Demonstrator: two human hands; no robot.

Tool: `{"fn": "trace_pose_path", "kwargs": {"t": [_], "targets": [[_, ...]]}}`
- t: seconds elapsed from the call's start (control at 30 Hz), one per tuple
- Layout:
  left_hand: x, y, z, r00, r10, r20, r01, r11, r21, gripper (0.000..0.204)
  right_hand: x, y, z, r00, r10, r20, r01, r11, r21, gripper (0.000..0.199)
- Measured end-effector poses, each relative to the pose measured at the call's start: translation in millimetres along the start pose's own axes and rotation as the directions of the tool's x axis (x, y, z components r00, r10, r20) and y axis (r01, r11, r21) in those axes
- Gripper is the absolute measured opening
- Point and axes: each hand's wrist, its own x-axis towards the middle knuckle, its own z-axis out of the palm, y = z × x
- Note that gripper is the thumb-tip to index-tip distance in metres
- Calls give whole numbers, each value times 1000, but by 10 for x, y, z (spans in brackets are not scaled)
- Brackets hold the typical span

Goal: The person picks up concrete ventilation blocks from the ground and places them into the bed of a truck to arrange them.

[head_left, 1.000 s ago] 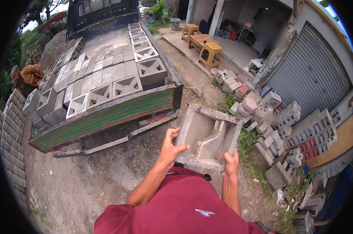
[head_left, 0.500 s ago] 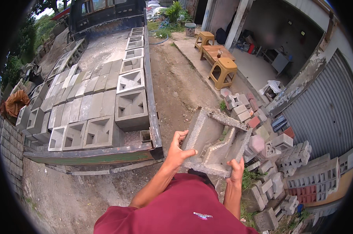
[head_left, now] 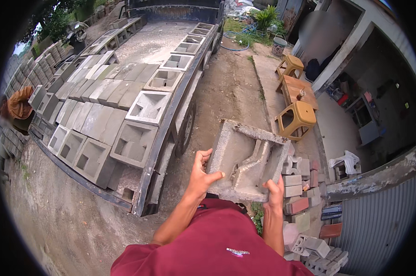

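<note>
I carry a grey hollow concrete block [head_left: 247, 158] with a diagonal inner rib, held at chest height over the dirt ground. My left hand [head_left: 200, 175] grips its near left edge, thumb over the rim. My right hand [head_left: 275, 193] grips its near right corner. To the left lies a flat truck bed [head_left: 153, 43] loaded with several similar hollow blocks [head_left: 134, 142] in rows; its nearest corner is about an arm's length from the block I hold.
A pile of small decorative blocks and bricks [head_left: 304, 202] lies on the ground to my right. Yellow stools [head_left: 297, 117] and a wooden table [head_left: 297, 89] stand on a concrete porch. Another person [head_left: 17, 106] crouches at the far left beside stacked blocks. A corrugated shutter [head_left: 383, 221] is at the right.
I have turned and walked toward the truck bed, carrying the block; the bed's near end now sits closer and to my left. Both hands keep their grip.
</note>
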Motion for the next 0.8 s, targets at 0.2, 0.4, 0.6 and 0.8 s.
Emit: {"fn": "trace_pose_path", "kwargs": {"t": [0.2, 0.4, 0.6, 0.8], "targets": [[1393, -5, 233, 985, 126, -117, -125, 992, 10, 71, 1770, -62, 281, 983, -6, 183, 11, 1000, -23, 50], [2810, 192, 356, 955, 147, -256, -155, 988, -12, 72, 3417, -364, 972, 937, 86, 339, -78, 996, -36, 51], [3976, 402, 370, 891, 173, -420, -190, 982, 1, 70, 4794, -560, 1781, 853, 194, 485, -203, 979, -35, 57], [5217, 452, 300, 758, 275, -592, -331, 943, 14, 68, 6305, -525, 2676, 680, 260, 686, -241, 962, -126, 59]]}}
